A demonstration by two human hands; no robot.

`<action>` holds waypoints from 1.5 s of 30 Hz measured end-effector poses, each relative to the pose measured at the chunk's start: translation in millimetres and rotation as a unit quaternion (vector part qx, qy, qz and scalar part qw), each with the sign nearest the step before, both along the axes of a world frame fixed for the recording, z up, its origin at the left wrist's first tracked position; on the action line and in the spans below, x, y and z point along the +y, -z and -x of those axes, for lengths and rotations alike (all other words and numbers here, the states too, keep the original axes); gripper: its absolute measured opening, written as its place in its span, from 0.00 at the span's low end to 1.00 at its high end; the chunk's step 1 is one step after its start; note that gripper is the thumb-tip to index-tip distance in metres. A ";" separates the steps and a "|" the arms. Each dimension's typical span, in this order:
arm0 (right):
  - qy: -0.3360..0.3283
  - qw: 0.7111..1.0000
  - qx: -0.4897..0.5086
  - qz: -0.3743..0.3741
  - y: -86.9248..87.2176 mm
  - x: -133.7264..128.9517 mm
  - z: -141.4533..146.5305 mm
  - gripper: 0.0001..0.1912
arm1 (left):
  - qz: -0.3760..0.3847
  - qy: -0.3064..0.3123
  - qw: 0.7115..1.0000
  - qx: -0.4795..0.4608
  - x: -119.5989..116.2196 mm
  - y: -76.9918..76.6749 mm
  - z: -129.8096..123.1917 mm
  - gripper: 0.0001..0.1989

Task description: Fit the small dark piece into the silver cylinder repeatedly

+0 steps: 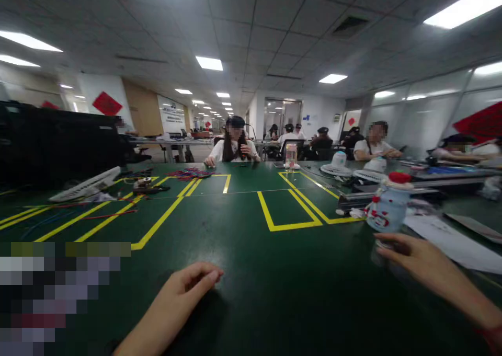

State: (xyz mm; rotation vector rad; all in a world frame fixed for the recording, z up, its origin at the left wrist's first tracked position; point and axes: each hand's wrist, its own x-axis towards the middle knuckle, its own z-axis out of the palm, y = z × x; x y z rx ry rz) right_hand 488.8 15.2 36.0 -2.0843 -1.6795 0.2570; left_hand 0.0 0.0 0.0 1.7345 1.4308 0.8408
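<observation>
My left hand point(192, 288) rests low over the green table point(243, 251), its fingers curled together; whether something small is between them is hidden. At the right, my right hand point(411, 254) has its thumb and fingers closed round a small, clear or whitish object point(379, 245), too blurred to name. Just beyond that hand stands a light blue bottle point(392, 207) with a red top and red decorations. White paper point(455, 241) lies to the right of the bottle.
Yellow tape point(294, 226) marks rectangles on the table. Red and blue wires point(190, 173), a white keyboard point(86, 184) and a pink bottle point(291, 156) lie or stand farther off. Across the table sits a person point(235, 144). Small white fans point(338, 163) stand at the right.
</observation>
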 end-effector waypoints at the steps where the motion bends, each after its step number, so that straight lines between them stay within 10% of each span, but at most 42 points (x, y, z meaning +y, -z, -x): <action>1: -0.017 1.000 0.005 -0.016 -2.0 0.0 11.1 0.25 | -0.002 0.000 1.000 -0.004 0.0 -0.4 -1.2 0.17; 10: -0.392 0.912 0.102 -0.063 -12.7 -29.0 192.1 0.18 | -0.001 0.008 1.000 -0.009 -3.5 -7.1 -4.7 0.16; 14: -0.460 0.874 0.140 -0.065 6.1 -37.7 234.0 0.21 | -0.019 0.017 1.000 0.007 -7.7 -7.5 -5.7 0.14; 19: -0.391 0.888 0.242 -0.015 37.1 -31.8 234.0 0.41 | -0.085 0.030 0.996 0.027 -17.6 -16.8 -26.0 0.13; 28: -0.406 0.869 0.282 -0.006 34.1 -27.2 233.3 0.29 | -0.171 0.069 0.983 0.018 -21.2 -49.0 -72.3 0.09; 39: -0.395 0.903 0.158 -0.059 36.3 -30.0 223.2 0.30 | -0.149 0.078 0.968 0.188 -4.9 7.3 -42.7 0.06; 45: -0.224 0.962 0.125 -0.091 19.8 -20.3 168.8 0.28 | -0.114 0.088 0.982 0.121 -2.2 3.3 -35.0 0.12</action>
